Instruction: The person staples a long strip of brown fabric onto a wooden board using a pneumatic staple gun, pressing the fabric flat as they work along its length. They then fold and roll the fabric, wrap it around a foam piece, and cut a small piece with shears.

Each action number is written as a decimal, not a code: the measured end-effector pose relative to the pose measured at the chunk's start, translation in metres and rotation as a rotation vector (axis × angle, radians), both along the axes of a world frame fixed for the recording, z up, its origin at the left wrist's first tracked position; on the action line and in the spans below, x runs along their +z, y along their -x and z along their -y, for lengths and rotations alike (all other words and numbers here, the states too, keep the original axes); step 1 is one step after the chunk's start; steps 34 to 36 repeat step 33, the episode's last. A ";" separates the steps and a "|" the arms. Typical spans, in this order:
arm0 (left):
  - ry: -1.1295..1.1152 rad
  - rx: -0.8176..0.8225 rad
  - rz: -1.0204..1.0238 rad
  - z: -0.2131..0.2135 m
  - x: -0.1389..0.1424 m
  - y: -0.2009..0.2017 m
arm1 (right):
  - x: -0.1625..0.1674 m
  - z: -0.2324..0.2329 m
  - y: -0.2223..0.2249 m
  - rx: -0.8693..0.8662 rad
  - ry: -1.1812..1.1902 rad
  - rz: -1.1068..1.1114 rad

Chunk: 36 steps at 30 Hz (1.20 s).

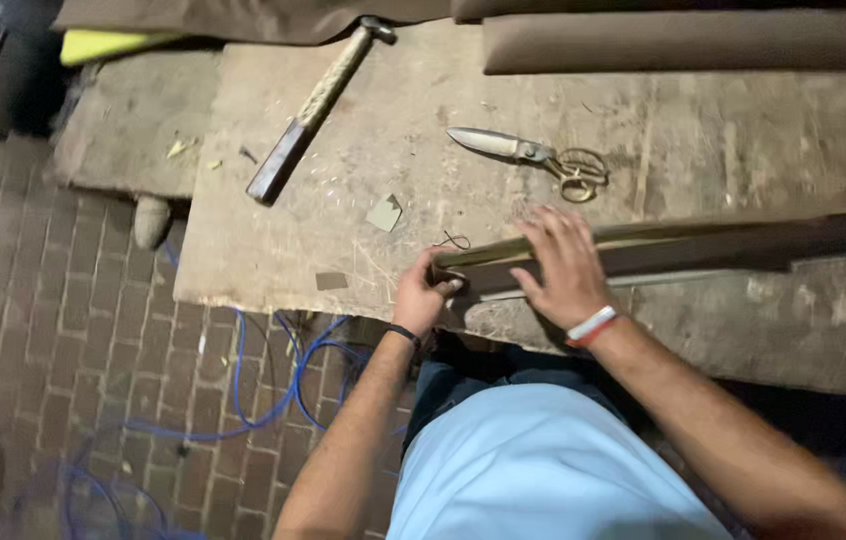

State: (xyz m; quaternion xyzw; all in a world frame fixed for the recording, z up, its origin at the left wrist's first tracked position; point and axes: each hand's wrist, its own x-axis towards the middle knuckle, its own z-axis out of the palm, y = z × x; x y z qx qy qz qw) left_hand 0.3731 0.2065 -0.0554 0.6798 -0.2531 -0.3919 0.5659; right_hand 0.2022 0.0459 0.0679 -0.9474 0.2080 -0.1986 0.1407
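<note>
Near the bench's (273,250) front edge lies a long dark strip (703,250), running toward the right edge. The left hand (421,292) grips its end; the right hand (565,268) presses flat and open on top. Behind them lie scissors (533,155), with a hammer (315,105) toward the back left corner, both well apart from the hands.

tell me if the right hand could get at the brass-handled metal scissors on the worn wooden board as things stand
Probably yes. The right hand lies flat on the long dark wooden strip, and the scissors lie just beyond it on the board, with only bare wood between them.
</note>
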 end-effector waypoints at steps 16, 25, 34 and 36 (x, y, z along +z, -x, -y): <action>-0.034 -0.275 -0.792 -0.043 -0.036 0.003 | -0.055 -0.078 -0.027 -0.215 -0.289 0.083; 0.119 -0.542 -0.626 -0.027 -0.039 -0.016 | -0.020 -0.082 -0.021 -0.292 -0.286 0.220; 0.126 -0.561 -0.141 -0.037 -0.045 -0.001 | -0.012 -0.095 -0.013 -0.320 -0.405 0.213; 0.126 -0.561 -0.141 -0.037 -0.045 -0.001 | -0.012 -0.095 -0.013 -0.320 -0.405 0.213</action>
